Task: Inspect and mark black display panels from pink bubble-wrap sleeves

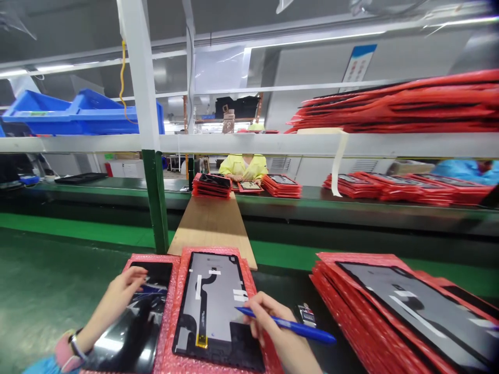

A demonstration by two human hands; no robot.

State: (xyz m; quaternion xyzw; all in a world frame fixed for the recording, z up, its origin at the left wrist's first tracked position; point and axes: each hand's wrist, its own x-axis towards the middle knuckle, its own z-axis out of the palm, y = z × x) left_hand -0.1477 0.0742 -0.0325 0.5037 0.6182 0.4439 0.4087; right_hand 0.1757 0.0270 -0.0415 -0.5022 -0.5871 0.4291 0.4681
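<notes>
My right hand (pixel 271 324) is closed around a blue pen (pixel 300 330), its tip pointing left over a tablet screen panel (pixel 222 296). The panel lies back side up on pink bubble wrap (pixel 174 324), showing a grey backing, white tape strips and a dark flex cable ending in a yellow-edged connector. To its left, a glossy black screen (pixel 128 332) rests on more bubble wrap. Above that screen's upper part is my left hand (pixel 125 286), fingers loosely bent and apart with nothing in them; whether they touch the glass I cannot tell.
A tall stack of red bubble-wrap sleeves (pixel 343 311) with a panel on top stands at right, beside a small silver-and-black object (pixel 306 315). A wooden board (pixel 214 223) bridges to the far bench, where a person in yellow (pixel 244 166) sits behind stacked panels. A green-and-white post (pixel 156 208) rises at left.
</notes>
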